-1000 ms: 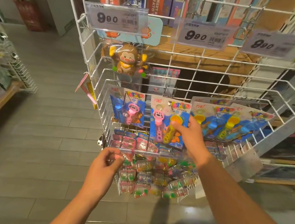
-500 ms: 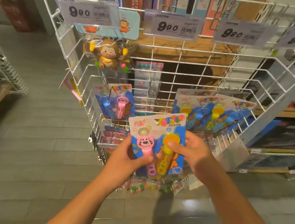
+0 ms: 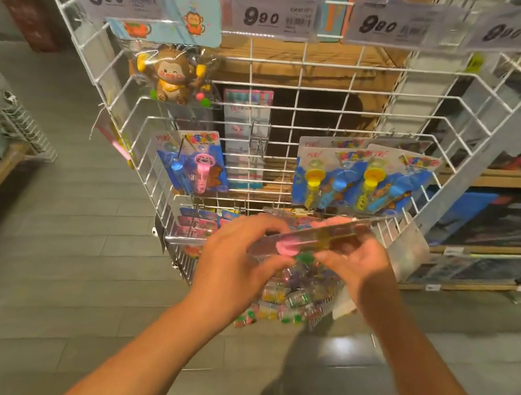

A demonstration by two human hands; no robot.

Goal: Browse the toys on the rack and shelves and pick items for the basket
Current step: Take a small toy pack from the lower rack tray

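toy card (image 3: pixel 314 240) tilted near edge-on, long axis left-right | left hand (image 3: pixel 233 262), right hand (image 3: pixel 353 266) both apparently pinching its ends

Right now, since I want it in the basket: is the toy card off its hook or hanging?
Off. Both hands, left hand and right hand, hold the toy card tipped nearly flat, in front of the wire rack.

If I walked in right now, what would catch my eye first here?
Probably the two hands, left and right, low in the middle, holding a flat toy pack tilted nearly edge-on in front of the white wire rack. Next, the brown monkey toy hanging at the rack's upper left, under the big 9.90 price tags along the top rail.
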